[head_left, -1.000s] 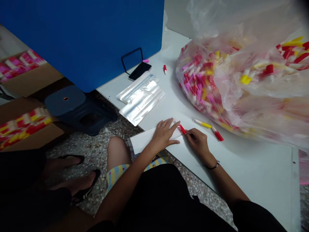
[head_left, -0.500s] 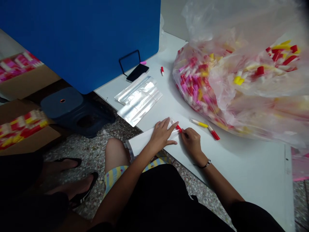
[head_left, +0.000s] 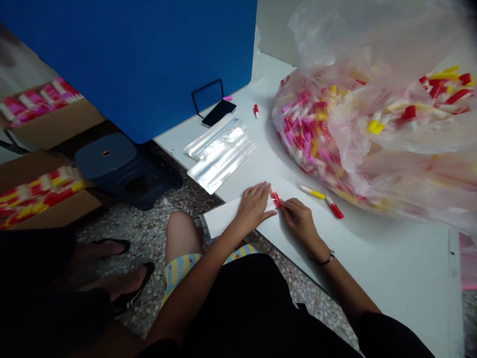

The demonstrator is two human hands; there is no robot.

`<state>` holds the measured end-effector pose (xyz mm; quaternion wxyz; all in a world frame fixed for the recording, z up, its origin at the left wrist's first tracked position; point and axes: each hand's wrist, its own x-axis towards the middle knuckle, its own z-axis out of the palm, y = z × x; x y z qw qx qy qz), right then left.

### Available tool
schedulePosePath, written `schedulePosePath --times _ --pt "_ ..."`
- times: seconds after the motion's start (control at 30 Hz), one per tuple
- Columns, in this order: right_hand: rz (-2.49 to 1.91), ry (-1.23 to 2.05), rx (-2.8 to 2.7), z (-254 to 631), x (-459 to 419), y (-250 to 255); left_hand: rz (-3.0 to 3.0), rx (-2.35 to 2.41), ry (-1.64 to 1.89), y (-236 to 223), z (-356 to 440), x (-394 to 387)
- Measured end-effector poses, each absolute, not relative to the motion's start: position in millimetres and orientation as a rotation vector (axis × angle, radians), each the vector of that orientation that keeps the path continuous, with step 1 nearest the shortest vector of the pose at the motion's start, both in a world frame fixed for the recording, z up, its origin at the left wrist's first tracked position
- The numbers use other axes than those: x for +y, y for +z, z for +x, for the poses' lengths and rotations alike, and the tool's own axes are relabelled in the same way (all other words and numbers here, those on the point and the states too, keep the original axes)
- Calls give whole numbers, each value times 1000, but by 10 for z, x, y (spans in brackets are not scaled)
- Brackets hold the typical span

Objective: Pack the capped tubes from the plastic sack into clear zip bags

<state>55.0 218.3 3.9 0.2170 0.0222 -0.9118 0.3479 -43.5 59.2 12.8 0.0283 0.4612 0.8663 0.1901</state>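
My left hand point(head_left: 255, 206) lies flat, palm down, on a clear plastic bag point(head_left: 271, 208) near the table's front edge, its fingers close together and thumb out. A white sheet point(head_left: 220, 219) extends from under that hand past the edge, over my lap. Just beyond the left fingertips is a red and white marker pen point(head_left: 276, 198), seemingly under the clear film. My right hand point(head_left: 298, 216) is closed in a pinch at the bag's edge, touching or close to the red end of the pen; the fingertips are partly hidden. Right of it lie a yellow marker point(head_left: 312, 192) and a red marker point(head_left: 334, 207).
A big clear sack of markers point(head_left: 309, 134) fills the table's right back. Flat clear bags point(head_left: 219, 161), a phone point(head_left: 218, 113) and a small red marker point(head_left: 256, 111) lie behind. Left are a blue board point(head_left: 167, 54), a stool point(head_left: 108, 154), boxes point(head_left: 55, 124) and another person's feet point(head_left: 130, 286).
My left hand's spread fingers have drawn together, and more of the red and white marker shows beside them. My right hand keeps its pinch in nearly the same place. The view has shifted slightly.
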Motion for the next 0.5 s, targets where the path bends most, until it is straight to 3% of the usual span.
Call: schedulePosePath --times 0.33,0.5 --pt "-17 1027 -2484 570 2211 23 1463 2640 502 325 -451 635" --pt "-38 1052 -2472 564 2206 3 1630 2594 598 195 -554 667"
